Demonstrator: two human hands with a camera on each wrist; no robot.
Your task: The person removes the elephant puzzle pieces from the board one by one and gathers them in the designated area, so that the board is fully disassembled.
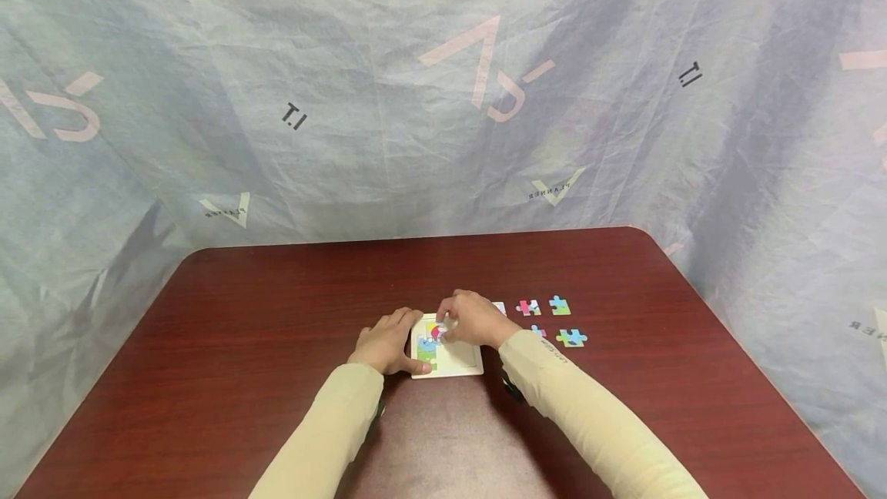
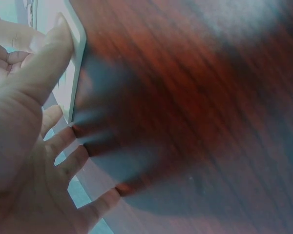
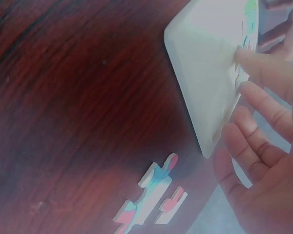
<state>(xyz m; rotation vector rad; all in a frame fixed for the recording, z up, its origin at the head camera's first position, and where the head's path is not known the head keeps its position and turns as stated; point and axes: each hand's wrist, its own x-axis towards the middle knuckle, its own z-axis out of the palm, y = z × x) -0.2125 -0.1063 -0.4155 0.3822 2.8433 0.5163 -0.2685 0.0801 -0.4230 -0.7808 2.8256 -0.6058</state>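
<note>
A square, pale puzzle tray (image 1: 459, 364) lies on the table. Colourful jigsaw pieces (image 1: 426, 353) fill its left part, while its right part shows bare board. My left hand (image 1: 385, 341) spans the tray's left edge, with the thumb on the near-left corner. In the left wrist view the other fingers (image 2: 63, 141) stretch out beside the edge. My right hand (image 1: 476, 319) reaches over the tray from the right, thumb and index finger pinching a puzzle piece (image 1: 438, 332) with pink and yellow on it. The fingertips partly cover this piece.
Several loose pieces lie right of the tray, among them a green-blue one (image 1: 572, 338), a red-pink one (image 1: 528, 307) and a blue-green one (image 1: 560, 306). One more (image 1: 537, 330) is partly behind the right sleeve. A grey cloth (image 1: 388, 98) hangs behind the dark red table (image 1: 277, 306).
</note>
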